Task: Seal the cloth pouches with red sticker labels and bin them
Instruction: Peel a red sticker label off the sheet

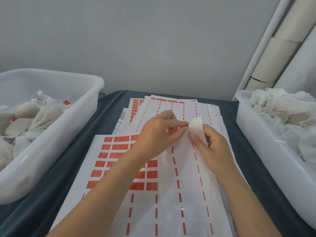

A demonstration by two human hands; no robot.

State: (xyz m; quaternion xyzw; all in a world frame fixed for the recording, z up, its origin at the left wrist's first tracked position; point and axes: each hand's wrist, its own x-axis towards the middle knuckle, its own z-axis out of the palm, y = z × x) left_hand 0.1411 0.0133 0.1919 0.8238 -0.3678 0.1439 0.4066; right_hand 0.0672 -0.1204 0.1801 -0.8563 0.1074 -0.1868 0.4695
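On the blue cloth [109, 117], between two white bins [82, 106], our left hand [157, 134] pinches a red sticker [171, 130]; our right hand [210, 146] grips the curled backing sheet [196, 124].

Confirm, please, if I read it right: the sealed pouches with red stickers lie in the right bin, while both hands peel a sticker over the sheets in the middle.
Not quite. The head view shows the sealed pouches with red stickers in the left bin; the right bin holds pouches without visible stickers. The rest holds: the left hand and right hand peel a sticker over the sheets.
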